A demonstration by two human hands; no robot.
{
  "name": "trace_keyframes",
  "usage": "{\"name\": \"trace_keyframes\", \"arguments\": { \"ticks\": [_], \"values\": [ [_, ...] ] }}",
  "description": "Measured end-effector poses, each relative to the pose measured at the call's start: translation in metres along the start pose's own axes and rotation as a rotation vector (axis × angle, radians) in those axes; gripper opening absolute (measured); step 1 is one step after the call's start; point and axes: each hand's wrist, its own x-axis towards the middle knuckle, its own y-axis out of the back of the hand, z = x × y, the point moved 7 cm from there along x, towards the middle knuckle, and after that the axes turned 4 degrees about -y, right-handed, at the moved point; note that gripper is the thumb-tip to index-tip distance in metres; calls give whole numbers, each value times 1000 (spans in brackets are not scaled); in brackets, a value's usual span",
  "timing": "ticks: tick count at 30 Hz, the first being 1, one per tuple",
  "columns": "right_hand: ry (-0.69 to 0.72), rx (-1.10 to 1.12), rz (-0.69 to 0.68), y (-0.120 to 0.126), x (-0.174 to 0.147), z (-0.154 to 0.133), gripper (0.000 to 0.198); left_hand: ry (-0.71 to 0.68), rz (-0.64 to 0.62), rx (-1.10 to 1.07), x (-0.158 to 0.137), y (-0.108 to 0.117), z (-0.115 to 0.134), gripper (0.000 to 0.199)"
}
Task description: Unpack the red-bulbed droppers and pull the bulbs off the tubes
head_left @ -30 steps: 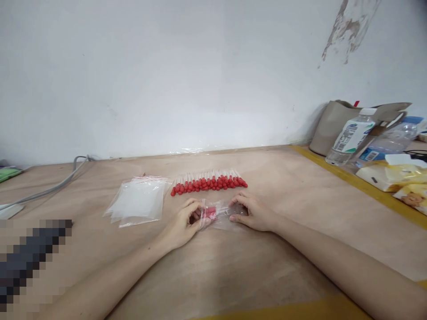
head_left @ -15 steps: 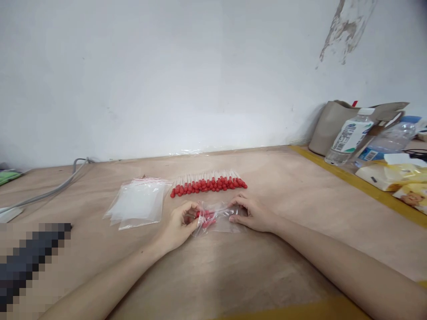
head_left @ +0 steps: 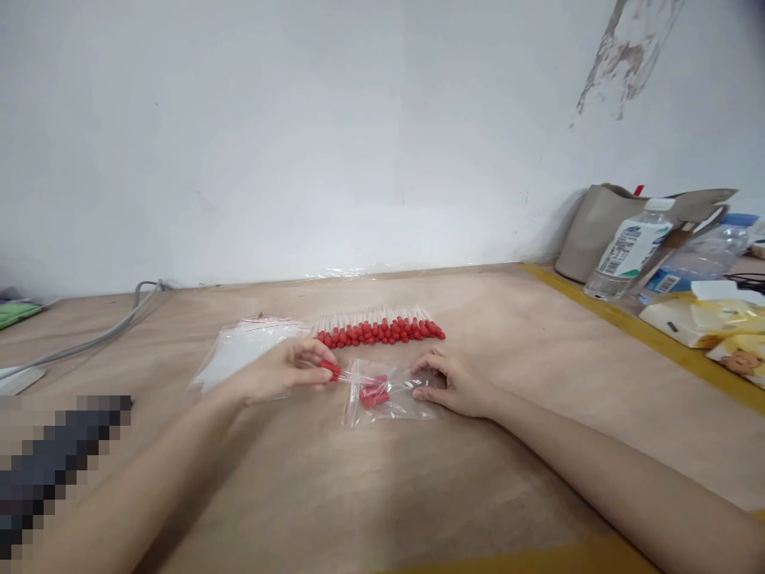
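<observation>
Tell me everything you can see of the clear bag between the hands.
The clear bag looks like thin, shiny plastic, slightly crinkled. It lies on the brown tabletop, a seam-like band at its left end. Red pieces show through it. The right hand touches its right end; sticks in the left hand reach its left end.

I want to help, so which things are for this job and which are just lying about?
Seem for the job:
- red-tipped sticks
- clear bag at the right hand
- stacked bags

Seem just lying about:
- bottles
- yellow packet
- cable
- grey bag
</observation>
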Motion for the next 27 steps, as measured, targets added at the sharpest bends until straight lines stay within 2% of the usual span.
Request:
{"name": "trace_keyframes", "arguments": {
  "ticks": [4,6,8,9,11,15,17,20,27],
  "values": [
    [-17,20,-14,-1,0,2,30,-12,210,280,-30,87,17,32],
    [-13,19,-15,-1,0,1,29,-97,413,311,-43,119,25,38],
    [-3,19,-19,0,0,-1,27,-217,681,341,-51,133,30,36],
    [5,17,-19,0,-1,-3,26,-282,766,362,-48,129,32,34],
    [26,7,-11,1,-1,-5,25,-392,775,405,-29,106,31,29],
    [52,-2,11,2,-3,-6,26,-487,665,819,22,46,29,21],
    [57,4,14,2,-3,-5,25,-465,575,981,43,27,25,23],
    [60,9,18,3,-3,-5,24,-418,478,1080,59,14,20,26],
    [63,24,22,1,-2,-2,25,-422,380,1074,73,7,9,25]
  ]
}}
